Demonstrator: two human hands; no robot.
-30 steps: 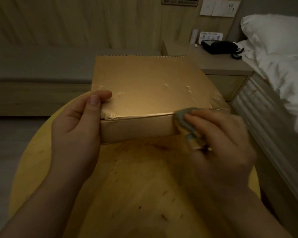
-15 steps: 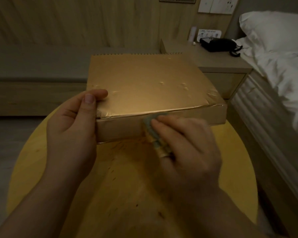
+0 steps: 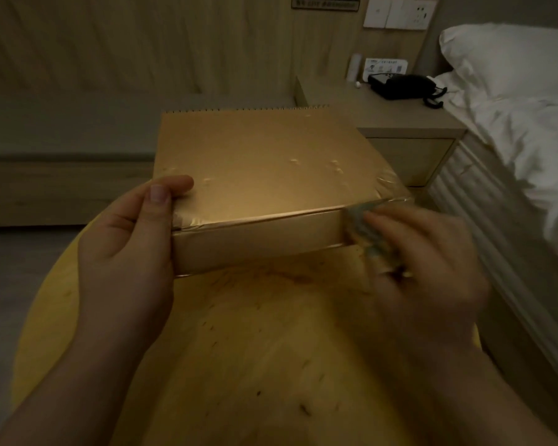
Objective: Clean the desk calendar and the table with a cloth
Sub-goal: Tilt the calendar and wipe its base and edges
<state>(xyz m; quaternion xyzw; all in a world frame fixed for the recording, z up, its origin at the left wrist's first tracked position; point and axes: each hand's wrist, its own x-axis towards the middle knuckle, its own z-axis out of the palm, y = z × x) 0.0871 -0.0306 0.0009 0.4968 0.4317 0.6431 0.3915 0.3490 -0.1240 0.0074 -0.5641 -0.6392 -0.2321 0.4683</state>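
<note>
The desk calendar, a gold board with spiral binding along its far edge and plastic wrap over it, stands on the round yellow wooden table. My left hand grips its near left corner, thumb on top. My right hand holds a small grey-green cloth and presses it against the right end of the calendar's near front edge. The right hand is motion-blurred and covers much of the cloth.
A bedside cabinet stands behind the table, carrying a black telephone and a small white bottle. A bed with white linen runs along the right. A low bench lines the wall at left.
My right hand slid the cloth left to the middle of the front edge, then back to the right end. My left hand kept its grip on the corner.
</note>
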